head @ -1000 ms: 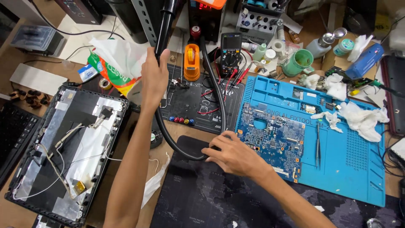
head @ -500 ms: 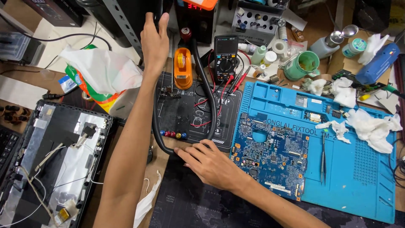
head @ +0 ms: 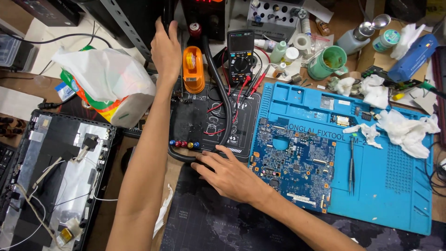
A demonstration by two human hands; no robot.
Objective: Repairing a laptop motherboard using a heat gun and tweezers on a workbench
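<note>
Left hand (head: pixel 166 52) gripping black handpiece (head: pixel 167 14); right hand (head: pixel 228 175) flat beside blue circuit board (head: pixel 297 162)

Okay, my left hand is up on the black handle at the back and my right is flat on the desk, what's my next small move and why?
Probably draw the handle down toward the blue board. The left hand grips it, its hose loops to the right hand.

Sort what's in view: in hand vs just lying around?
In hand: left hand grips black hose handle; right hand rests on black hose; blue circuit board beside it.
Lying about: multimeter, tweezers, tissues, green cup, plastic bag, laptop lid.
</note>
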